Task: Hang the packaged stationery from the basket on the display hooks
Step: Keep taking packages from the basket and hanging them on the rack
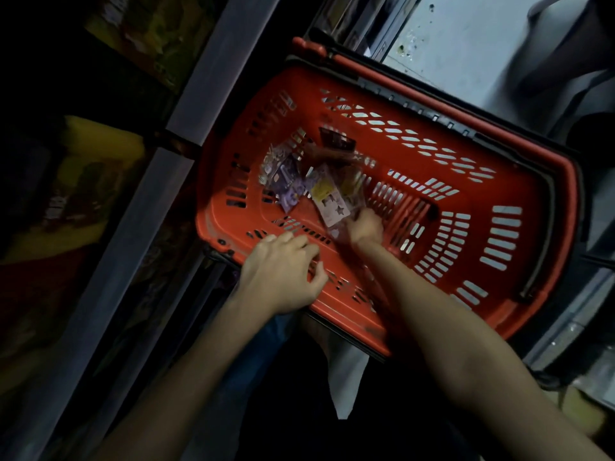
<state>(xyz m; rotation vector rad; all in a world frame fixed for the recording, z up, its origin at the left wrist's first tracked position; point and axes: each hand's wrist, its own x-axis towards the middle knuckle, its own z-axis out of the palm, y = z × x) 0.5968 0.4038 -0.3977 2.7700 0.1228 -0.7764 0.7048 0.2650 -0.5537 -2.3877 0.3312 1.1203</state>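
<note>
Down on the pale floor [466, 44], beside a dim shelf unit [139, 207], sits a red slotted shopping basket [499, 234]. Its handles [432, 104] are folded down along the far rim. The packaged stationery lies in a loose heap at the left end of the basket's bottom. Purple packs [289, 189] are on the left, a white and yellow carded pack with a dark star [332, 201] is beside them, and a dark brown item [336, 143] lies behind.

The left hand [283, 274] lies over the basket's near rim. Its fingers are loosely bent and a little apart with the tips on the slotted inner wall, and the thumb is spread to the side; they close round nothing.

The right hand [366, 227] is down inside the basket, at the near corner of the white and yellow pack. Its fingers are bent toward that corner and touch or nearly touch it, but motion blur makes it impossible to tell whether they pinch the pack.

Blurred yellow goods [100, 141] show on the dark shelves to the left.
</note>
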